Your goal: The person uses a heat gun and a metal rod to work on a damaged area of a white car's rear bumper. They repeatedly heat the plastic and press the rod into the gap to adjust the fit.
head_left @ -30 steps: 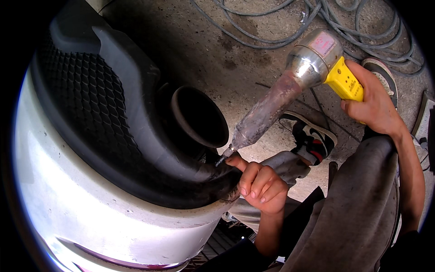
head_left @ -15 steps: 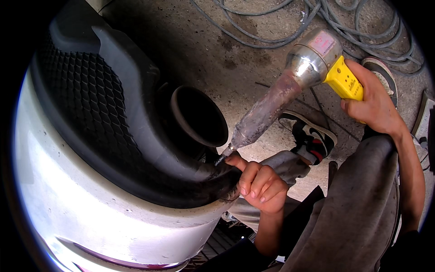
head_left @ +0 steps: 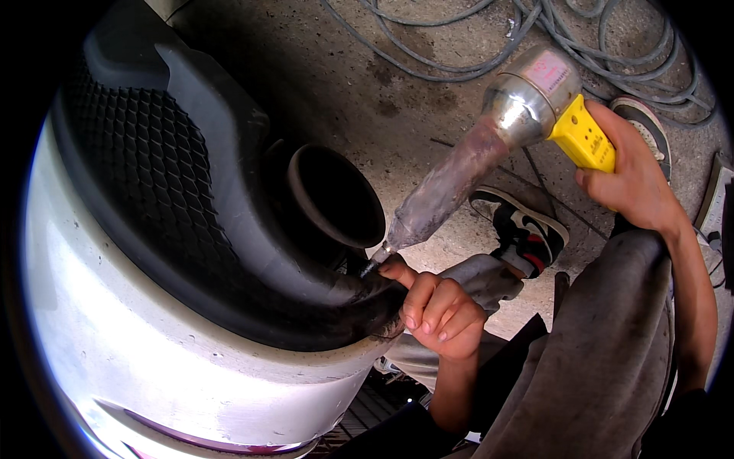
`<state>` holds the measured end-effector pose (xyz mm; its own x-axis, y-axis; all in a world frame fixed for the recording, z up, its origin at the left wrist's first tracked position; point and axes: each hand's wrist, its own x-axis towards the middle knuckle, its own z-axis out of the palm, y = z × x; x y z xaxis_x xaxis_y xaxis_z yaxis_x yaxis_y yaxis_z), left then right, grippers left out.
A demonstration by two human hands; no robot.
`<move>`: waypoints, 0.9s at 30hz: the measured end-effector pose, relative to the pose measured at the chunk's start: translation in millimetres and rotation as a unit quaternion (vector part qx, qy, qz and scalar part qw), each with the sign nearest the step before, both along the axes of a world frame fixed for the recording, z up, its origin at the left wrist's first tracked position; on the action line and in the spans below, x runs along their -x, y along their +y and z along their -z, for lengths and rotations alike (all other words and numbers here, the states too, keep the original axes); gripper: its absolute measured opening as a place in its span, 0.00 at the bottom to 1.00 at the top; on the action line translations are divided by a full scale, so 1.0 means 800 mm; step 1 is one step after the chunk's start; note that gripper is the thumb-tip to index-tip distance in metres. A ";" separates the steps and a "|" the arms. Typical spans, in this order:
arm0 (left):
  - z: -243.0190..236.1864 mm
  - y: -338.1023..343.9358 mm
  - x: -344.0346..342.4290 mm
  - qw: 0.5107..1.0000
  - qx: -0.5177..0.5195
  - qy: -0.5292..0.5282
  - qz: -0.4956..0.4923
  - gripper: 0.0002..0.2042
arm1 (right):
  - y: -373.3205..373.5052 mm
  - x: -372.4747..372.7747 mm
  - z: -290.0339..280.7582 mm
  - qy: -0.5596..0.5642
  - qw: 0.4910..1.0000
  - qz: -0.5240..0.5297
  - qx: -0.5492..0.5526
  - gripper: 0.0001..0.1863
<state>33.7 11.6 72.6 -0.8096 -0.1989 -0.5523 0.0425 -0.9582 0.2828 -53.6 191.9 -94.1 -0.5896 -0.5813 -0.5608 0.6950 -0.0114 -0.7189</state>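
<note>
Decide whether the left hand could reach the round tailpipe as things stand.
Probably yes: the tailpipe looks close to the left hand at the bumper trim, though the hot-air gun's nozzle appears to slant across the straight way.

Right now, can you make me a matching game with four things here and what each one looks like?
Things:
1. Tool handle
2. Long cord
3. Mesh
4. Curved painted panel

Looks:
A. Black, in a honeycomb pattern
B. Shiny white
C. Bright yellow
D. Grey, lying in loops

Right pairs: 1-C, 2-D, 3-A, 4-B.
</note>
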 end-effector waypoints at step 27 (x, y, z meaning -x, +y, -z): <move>0.001 0.000 0.005 1.000 0.007 -0.006 0.004 0.19 | 0.010 -0.023 -0.010 0.067 0.992 0.081 -0.067 0.32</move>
